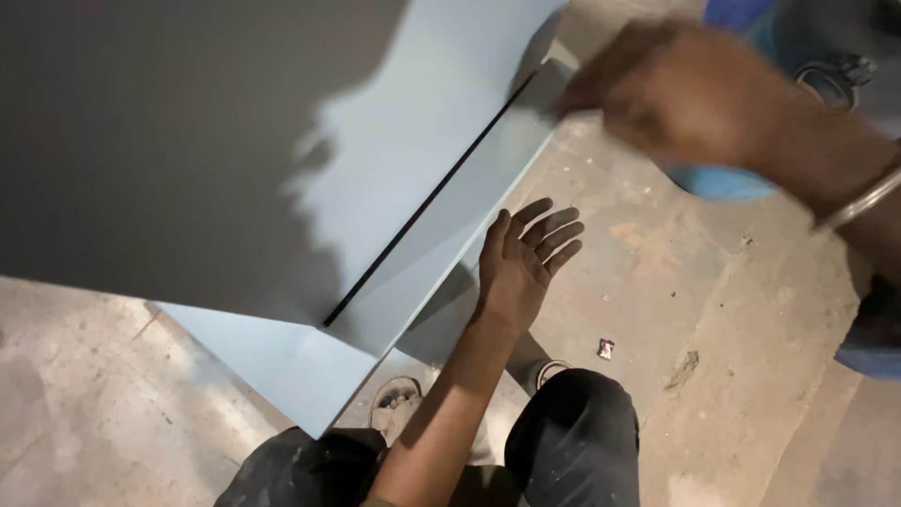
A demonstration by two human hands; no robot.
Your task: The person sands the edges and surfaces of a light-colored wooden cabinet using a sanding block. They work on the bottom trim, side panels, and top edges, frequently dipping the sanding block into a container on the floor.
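Head view | left hand open beside grey metal sheet | right hand blurred, grip unclear

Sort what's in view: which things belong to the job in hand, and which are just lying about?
In hand: grey folded sheet; left hand, open beside its edge; right hand, blurred, at its far end.
Lying about: small wrapper; blue container.

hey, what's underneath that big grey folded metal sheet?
Under the grey metal sheet lies bare concrete floor, and a sandalled foot shows just past its lower edge. The left hand is open beside the folded flange. Whatever sits beneath the sheet's middle is covered.
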